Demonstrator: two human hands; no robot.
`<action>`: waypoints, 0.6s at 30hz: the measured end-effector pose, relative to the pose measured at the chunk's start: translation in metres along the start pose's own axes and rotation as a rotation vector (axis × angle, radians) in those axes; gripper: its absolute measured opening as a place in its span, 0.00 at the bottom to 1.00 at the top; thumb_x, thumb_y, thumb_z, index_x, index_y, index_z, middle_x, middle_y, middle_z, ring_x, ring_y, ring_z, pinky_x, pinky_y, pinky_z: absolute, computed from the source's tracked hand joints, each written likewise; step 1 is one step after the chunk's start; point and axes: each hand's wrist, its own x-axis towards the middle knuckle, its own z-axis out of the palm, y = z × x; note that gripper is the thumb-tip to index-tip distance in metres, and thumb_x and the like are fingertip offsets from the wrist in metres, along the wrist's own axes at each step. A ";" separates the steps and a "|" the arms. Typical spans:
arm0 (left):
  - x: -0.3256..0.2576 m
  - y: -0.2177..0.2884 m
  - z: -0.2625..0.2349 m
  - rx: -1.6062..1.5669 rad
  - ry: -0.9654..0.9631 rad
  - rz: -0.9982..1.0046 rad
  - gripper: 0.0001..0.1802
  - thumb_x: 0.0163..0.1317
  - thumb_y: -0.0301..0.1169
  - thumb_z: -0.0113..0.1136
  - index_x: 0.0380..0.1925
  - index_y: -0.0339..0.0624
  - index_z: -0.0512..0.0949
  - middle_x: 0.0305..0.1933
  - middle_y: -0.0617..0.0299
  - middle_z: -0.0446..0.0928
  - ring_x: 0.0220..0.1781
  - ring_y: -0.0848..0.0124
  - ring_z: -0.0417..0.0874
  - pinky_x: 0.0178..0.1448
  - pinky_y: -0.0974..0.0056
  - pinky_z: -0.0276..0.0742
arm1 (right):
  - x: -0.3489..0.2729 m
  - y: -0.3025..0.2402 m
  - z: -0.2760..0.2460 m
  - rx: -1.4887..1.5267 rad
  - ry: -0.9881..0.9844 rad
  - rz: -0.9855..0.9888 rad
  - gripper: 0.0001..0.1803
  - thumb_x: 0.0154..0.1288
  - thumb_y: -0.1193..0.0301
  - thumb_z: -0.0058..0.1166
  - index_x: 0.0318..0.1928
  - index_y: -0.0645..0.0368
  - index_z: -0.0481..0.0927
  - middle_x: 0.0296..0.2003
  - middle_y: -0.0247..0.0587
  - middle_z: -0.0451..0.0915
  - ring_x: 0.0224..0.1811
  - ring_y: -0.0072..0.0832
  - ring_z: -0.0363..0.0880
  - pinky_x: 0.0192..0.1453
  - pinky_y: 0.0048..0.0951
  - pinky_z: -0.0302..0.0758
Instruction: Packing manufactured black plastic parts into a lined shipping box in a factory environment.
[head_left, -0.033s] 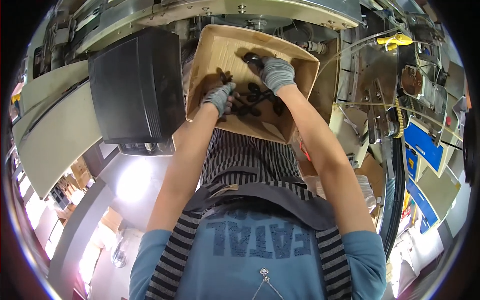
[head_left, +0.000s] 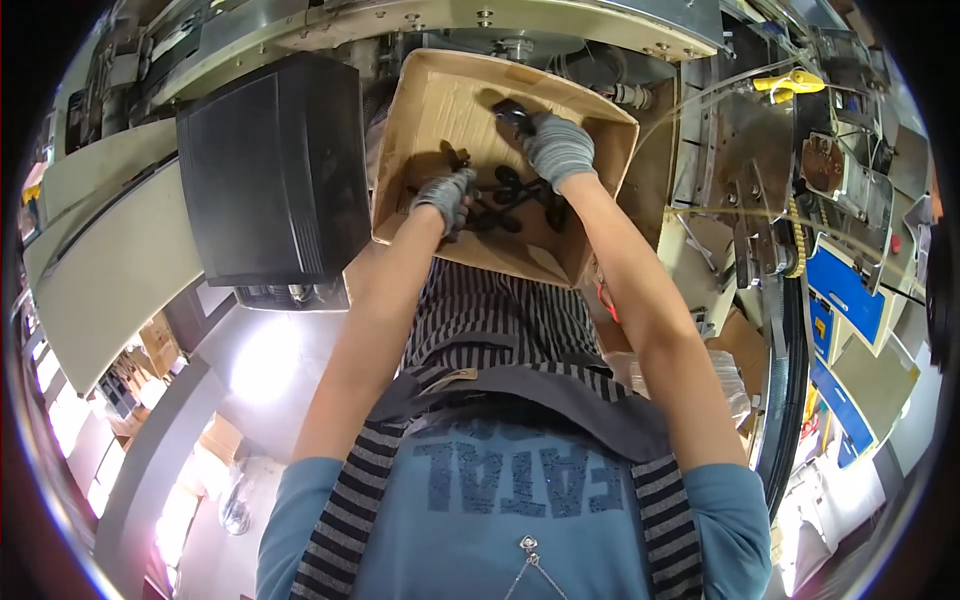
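Note:
Both hands, in grey gloves, work inside a cardboard box (head_left: 445,85). My right hand (head_left: 558,150) is closed on a black part (head_left: 510,112) with a rounded end, held toward the far side of the box. On the box's left, my left hand (head_left: 446,198) has its fingers curled round another small black part (head_left: 457,158), whose tip sticks up past the fingers. Between and below the hands, several black pieces with round ends and thin stems (head_left: 508,187) lie loose on the box bottom. The exact kind of these parts is too small to tell.
A large black machine housing (head_left: 275,175) stands just left of the box. Metal machine framing (head_left: 480,22) runs along the far side. To the right are a yellow tool (head_left: 790,82), metal brackets and blue panels (head_left: 845,285). Bagged plastic (head_left: 728,385) lies near my right elbow.
The black part in my right hand has turned and shifted slightly. My left hand has moved a little to the right with its part.

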 end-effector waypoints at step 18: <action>0.031 0.022 -0.036 0.909 0.490 0.595 0.19 0.62 0.38 0.45 0.50 0.42 0.72 0.38 0.46 0.79 0.39 0.56 0.82 0.40 0.54 0.78 | -0.011 0.003 0.031 0.162 -0.145 0.101 0.22 0.57 0.63 0.54 0.53 0.51 0.74 0.44 0.48 0.79 0.47 0.40 0.78 0.50 0.36 0.74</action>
